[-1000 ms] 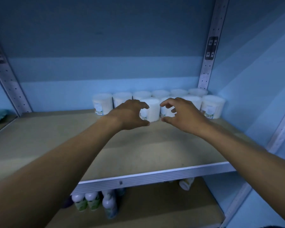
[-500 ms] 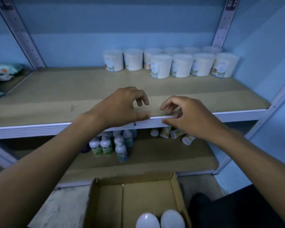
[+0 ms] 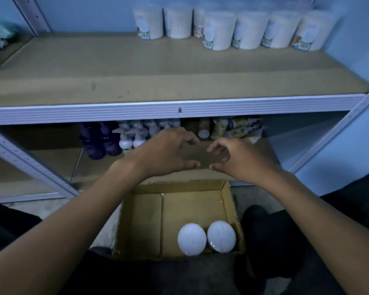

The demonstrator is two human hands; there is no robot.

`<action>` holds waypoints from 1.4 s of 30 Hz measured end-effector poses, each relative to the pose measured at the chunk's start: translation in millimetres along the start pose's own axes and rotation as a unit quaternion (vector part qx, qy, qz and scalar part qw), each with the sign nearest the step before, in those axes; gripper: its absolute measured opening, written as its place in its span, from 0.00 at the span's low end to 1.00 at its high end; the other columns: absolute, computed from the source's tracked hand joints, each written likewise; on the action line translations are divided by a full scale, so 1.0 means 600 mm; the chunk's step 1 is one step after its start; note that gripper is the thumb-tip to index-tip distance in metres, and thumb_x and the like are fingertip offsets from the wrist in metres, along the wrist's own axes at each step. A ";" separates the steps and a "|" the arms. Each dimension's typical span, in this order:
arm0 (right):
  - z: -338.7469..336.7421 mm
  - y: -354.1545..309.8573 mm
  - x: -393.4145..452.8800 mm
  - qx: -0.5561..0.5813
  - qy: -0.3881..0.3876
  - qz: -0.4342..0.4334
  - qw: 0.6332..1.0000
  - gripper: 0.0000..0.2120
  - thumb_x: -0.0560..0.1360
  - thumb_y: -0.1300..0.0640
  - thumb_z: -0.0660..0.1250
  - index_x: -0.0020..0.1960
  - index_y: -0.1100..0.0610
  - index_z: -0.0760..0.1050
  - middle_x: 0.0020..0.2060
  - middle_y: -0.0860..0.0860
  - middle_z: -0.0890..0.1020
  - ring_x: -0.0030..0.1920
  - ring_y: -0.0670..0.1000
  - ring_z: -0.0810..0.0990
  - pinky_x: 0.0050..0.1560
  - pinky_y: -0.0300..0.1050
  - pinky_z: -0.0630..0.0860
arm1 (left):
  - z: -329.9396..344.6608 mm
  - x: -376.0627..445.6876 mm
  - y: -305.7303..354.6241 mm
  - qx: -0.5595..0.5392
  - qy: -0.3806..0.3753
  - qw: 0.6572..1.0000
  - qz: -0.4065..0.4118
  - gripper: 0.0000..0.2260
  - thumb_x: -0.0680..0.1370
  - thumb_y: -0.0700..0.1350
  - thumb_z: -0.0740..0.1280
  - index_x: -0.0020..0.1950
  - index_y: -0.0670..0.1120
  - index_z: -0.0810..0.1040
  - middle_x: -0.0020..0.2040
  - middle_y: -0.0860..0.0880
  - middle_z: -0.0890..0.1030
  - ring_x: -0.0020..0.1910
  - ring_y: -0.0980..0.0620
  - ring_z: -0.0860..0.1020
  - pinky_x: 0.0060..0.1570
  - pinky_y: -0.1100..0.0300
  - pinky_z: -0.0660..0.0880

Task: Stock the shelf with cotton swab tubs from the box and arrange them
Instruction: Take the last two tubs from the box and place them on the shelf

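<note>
Both hands, left hand (image 3: 166, 154) and right hand (image 3: 241, 160), hover empty with fingers loosely curved as if shaped for a round tub each. Below and nearer than the fingertips, two white round-lidded cotton swab tubs (image 3: 191, 239) stand side by side in the brown cardboard box (image 3: 145, 222), likely the last pair. Well above the fingers, at least seven matching tubs (image 3: 218, 31) stand in two rows at the back right of the tan shelf board (image 3: 136, 71), presumably to keep the front free.

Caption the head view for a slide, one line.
Both empty hands, left and right, hover above the cardboard box holding two tubs, facing the part-stocked shelf.
</note>
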State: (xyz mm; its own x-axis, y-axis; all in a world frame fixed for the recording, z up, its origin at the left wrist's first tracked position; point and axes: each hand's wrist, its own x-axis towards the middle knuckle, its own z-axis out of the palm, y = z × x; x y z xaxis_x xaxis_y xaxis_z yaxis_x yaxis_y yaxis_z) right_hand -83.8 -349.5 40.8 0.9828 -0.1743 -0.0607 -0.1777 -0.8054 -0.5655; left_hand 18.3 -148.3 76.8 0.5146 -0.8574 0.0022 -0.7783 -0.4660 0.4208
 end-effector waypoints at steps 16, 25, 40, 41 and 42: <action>0.209 0.111 -0.068 -0.109 -0.225 0.179 0.951 0.34 0.69 0.47 0.77 0.72 0.46 0.67 0.69 0.52 0.68 0.67 0.57 0.70 0.60 0.53 0.75 | 0.298 -0.045 -0.076 -0.063 -0.232 0.949 -0.202 0.35 0.70 0.59 0.75 0.73 0.51 0.67 0.70 0.48 0.70 0.67 0.46 0.71 0.64 0.51 0.71; 0.271 0.136 -0.095 -0.127 -0.262 0.195 0.937 0.37 0.70 0.47 0.77 0.75 0.47 0.63 0.70 0.53 0.65 0.68 0.59 0.67 0.61 0.54 0.74 | 0.415 -0.064 -0.060 -0.072 -0.264 0.936 -0.222 0.43 0.68 0.63 0.74 0.77 0.51 0.61 0.73 0.47 0.66 0.71 0.44 0.67 0.66 0.46 0.71; 0.322 0.155 -0.112 -0.137 -0.291 0.209 0.923 0.41 0.67 0.42 0.77 0.74 0.50 0.62 0.70 0.56 0.64 0.68 0.62 0.69 0.63 0.57 0.73 | 0.481 -0.072 -0.051 -0.053 -0.276 0.936 -0.212 0.37 0.68 0.59 0.75 0.72 0.47 0.66 0.68 0.44 0.68 0.65 0.41 0.71 0.60 0.46 0.75; 0.326 0.156 -0.112 -0.143 -0.289 0.209 0.923 0.41 0.67 0.42 0.77 0.73 0.50 0.62 0.69 0.55 0.64 0.67 0.62 0.69 0.63 0.57 0.73 | 0.483 -0.073 -0.051 -0.051 -0.273 0.937 -0.213 0.38 0.68 0.59 0.75 0.72 0.48 0.66 0.68 0.44 0.68 0.65 0.41 0.71 0.60 0.46 0.75; 0.328 0.157 -0.112 -0.147 -0.289 0.209 0.923 0.40 0.67 0.42 0.77 0.73 0.50 0.62 0.69 0.55 0.64 0.67 0.62 0.69 0.63 0.57 0.73 | 0.485 -0.074 -0.051 -0.050 -0.271 0.937 -0.215 0.38 0.68 0.59 0.75 0.72 0.48 0.65 0.68 0.44 0.67 0.65 0.41 0.71 0.60 0.46 0.75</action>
State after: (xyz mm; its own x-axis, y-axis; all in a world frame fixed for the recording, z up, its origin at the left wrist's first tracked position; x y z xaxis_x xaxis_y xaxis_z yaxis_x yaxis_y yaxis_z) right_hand -156.6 -302.3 -170.4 0.6724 -0.2420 -0.6995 -0.4699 -0.8697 -0.1509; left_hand -85.5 -159.7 -200.3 0.4931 -0.5926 -0.6369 -0.4895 -0.7942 0.3599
